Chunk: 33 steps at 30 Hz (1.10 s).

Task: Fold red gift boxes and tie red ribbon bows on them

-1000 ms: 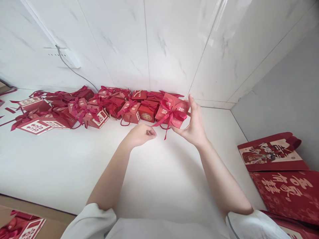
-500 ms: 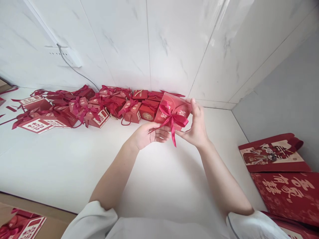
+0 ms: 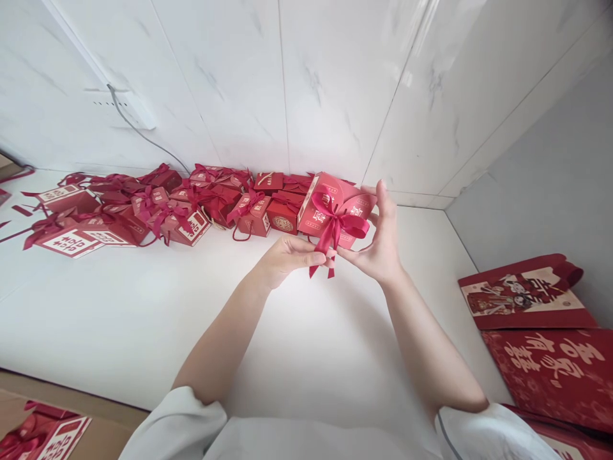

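Observation:
A red gift box (image 3: 313, 214) with pale lettering is held up above the white table, its top tilted toward me. My right hand (image 3: 383, 239) grips it from the right, fingers behind and thumb under the near edge. Across its front sits a dark pink ribbon (image 3: 324, 239) tied in a bow. The thumb and fingers of my left hand (image 3: 292, 259) pinch the hanging ribbon tails below the box. Just behind and to the left stands another red box (image 3: 285, 217) with a round gold emblem.
Several ribboned red boxes (image 3: 179, 223) line the wall on the left of the table (image 3: 201, 313). Red paper bags (image 3: 550, 370) lie at the right. A wall socket (image 3: 129, 108) has a grey cable. One more box (image 3: 62, 441) sits in brown cardboard at lower left.
My left hand has gone from lying with loose fingers under the box to pinching the ribbon tails. The box has turned slightly and shifted a little right in my right hand.

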Each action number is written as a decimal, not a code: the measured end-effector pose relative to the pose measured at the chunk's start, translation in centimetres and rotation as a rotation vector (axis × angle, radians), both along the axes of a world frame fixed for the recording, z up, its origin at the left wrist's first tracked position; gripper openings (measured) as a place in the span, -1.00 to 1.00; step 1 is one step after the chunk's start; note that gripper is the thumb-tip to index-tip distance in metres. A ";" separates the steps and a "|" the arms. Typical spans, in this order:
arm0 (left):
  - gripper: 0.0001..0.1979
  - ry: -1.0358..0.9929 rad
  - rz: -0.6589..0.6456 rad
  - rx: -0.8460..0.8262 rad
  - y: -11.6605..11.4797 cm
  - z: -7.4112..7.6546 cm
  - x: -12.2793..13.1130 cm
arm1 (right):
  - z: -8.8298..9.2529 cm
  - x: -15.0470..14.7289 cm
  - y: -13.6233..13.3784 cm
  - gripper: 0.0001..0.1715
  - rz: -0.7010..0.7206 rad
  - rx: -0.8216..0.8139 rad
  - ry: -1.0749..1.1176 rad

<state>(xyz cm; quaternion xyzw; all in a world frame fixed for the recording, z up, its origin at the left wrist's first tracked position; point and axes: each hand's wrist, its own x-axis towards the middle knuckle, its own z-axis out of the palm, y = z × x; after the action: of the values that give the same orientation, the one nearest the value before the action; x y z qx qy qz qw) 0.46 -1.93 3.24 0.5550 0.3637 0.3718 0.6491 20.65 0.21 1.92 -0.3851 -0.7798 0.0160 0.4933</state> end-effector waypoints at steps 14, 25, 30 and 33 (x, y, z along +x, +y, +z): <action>-0.75 0.549 0.102 0.375 1.3 -0.2 -1.6 | 0.2 -0.7 -0.2 0.23 0.061 -0.067 0.091; -0.73 0.621 0.458 0.395 2.6 0.2 -4.5 | 0.1 -0.2 -0.4 0.20 0.262 -0.225 -0.021; -0.70 0.503 0.562 0.513 1.3 1.1 -2.7 | -0.2 -0.5 -0.3 0.15 0.192 -0.220 -0.043; -0.80 0.574 0.505 0.661 0.1 1.7 -1.1 | -0.3 -0.6 -0.3 0.10 0.090 -0.187 -0.074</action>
<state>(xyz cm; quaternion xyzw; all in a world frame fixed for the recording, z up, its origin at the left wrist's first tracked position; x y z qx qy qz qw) -0.59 -1.84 4.89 0.7055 0.5135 0.4446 0.2025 20.07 -0.10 1.64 -0.3945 -0.8089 0.0966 0.4250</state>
